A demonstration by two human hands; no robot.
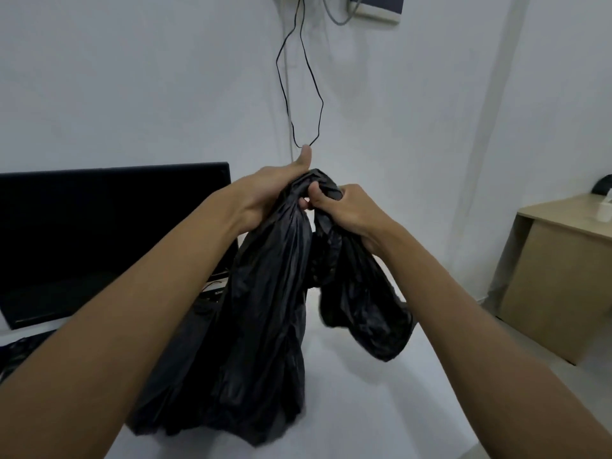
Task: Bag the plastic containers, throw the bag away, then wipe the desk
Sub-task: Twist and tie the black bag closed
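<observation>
Item one: black plastic bag (265, 326), bunched at the neck, hanging down over the white desk (357, 409), its bottom resting on the desk surface. A second fold of the bag droops to the right of the main body.
My left hand (268, 197) grips the bag's gathered top, thumb pointing up. My right hand (344, 207) pinches the same gathered top from the other side; the two hands touch at the neck of the bag.
Contents of the bag: cannot tell.
Left of the bag: dark monitor (112, 240) against the wall.
Above the bag: thin black cable (299, 94) looping down the wall.
Far right of the bag: wooden side table (556, 286), well apart.
</observation>
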